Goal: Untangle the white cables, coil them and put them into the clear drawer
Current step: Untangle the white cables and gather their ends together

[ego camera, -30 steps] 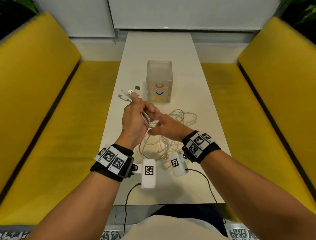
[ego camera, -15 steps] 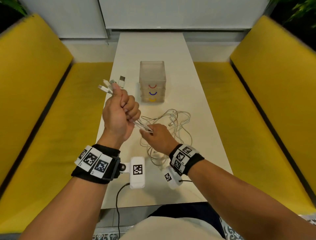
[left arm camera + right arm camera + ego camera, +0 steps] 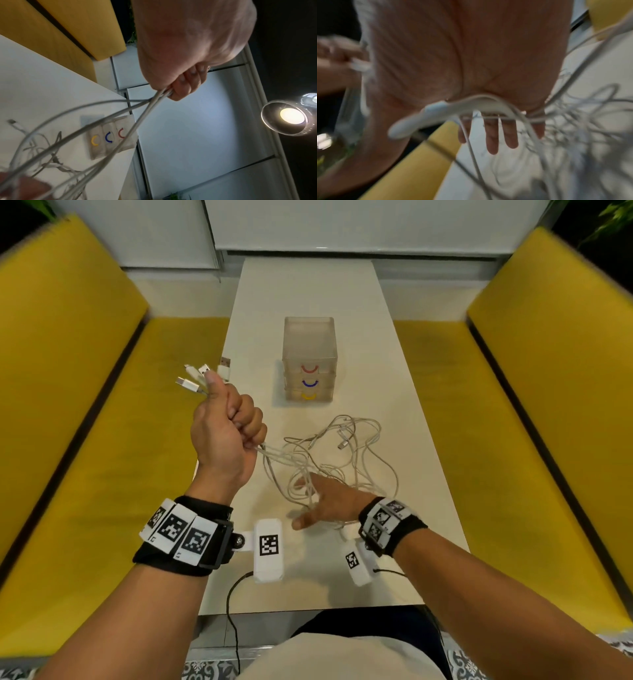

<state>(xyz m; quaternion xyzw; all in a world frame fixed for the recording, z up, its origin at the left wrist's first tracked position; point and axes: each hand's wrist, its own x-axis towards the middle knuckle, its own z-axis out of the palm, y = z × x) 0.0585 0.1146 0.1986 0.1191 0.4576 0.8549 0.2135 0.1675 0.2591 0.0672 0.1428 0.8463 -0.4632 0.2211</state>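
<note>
My left hand (image 3: 226, 436) is raised in a fist and grips several white cables (image 3: 329, 460) near their ends. Their USB plugs (image 3: 202, 374) stick out above my thumb. The cables run down from the fist (image 3: 173, 86) to a loose tangle on the white table (image 3: 308, 289). My right hand (image 3: 325, 501) lies low over the near side of the tangle, fingers straight and spread (image 3: 501, 134), with cable strands crossing the palm. The clear drawer unit (image 3: 309, 361) stands behind the tangle, with red, blue and yellow handles, all its drawers pushed in.
Yellow bench seats (image 3: 78, 419) flank the narrow table on both sides. A lit lamp (image 3: 289, 116) shows in the left wrist view. Black cords from the wrist cameras hang at the table's near edge (image 3: 233, 590).
My left hand has lifted up and to the left, pulling the cables taut. My right hand has let go of the strands, dropped toward the table and spread its fingers.
</note>
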